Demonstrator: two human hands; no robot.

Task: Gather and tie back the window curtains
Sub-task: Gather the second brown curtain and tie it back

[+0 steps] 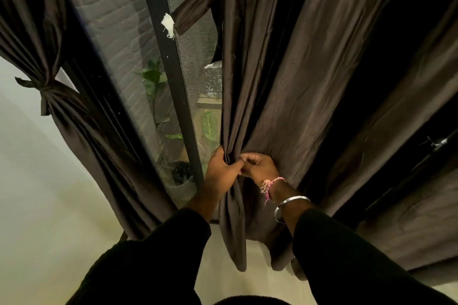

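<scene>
The right curtain hangs loose in front of the window. It is dark brown and falls in long folds. Both hands are low on its inner edge, close together and touching.

The left hand has its grip tight around a bunch of cloth at the edge. Its fingers curl round the folds so they cannot slip open. The right hand is just beside it. Its fingers are bent and pinch the next fold, to pull more cloth into the bunch. So both hands are full of curtain.

This looks like the gathering step. The cloth has to be squeezed into one thick bundle first, so a band can go round it.

A brown tie strap hangs up high by the window frame, well apart from the hands. I think it is for this curtain, and a hand must reach for it later.

The left curtain is already gathered. A knot holds it in the middle, so the window shows beside it.

Plants stand outside, behind the mesh. A silver bangle and a pink thread sit on the right wrist.
</scene>
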